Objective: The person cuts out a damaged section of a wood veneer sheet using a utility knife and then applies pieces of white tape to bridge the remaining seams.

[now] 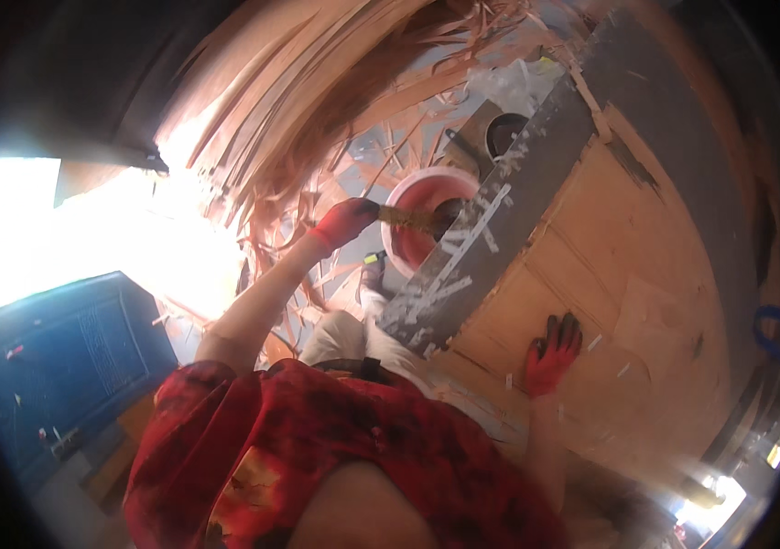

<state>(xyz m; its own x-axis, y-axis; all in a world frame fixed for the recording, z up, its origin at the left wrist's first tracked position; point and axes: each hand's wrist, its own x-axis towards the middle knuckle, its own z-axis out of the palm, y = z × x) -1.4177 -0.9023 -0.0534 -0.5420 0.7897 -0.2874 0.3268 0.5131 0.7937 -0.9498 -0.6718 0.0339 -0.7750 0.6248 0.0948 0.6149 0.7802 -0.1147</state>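
Observation:
My left hand (349, 220), in a red and black glove, grips a yellowish brush-like tool (408, 220), which reaches into a pink bucket (395, 248) with dark contents. The bucket is partly hidden by a grey board edge (447, 269) flecked with white scraps. To the right, my gloved right hand (552, 352) rests with fingers spread on a light plywood sheet (623, 265), holding nothing.
Long veneer strips (271, 91) and scraps litter the upper left and the floor. A dark round container (504, 133) stands behind the bucket. A blue panelled object (70, 348) is at lower left, a blue loop (779, 339) at far right.

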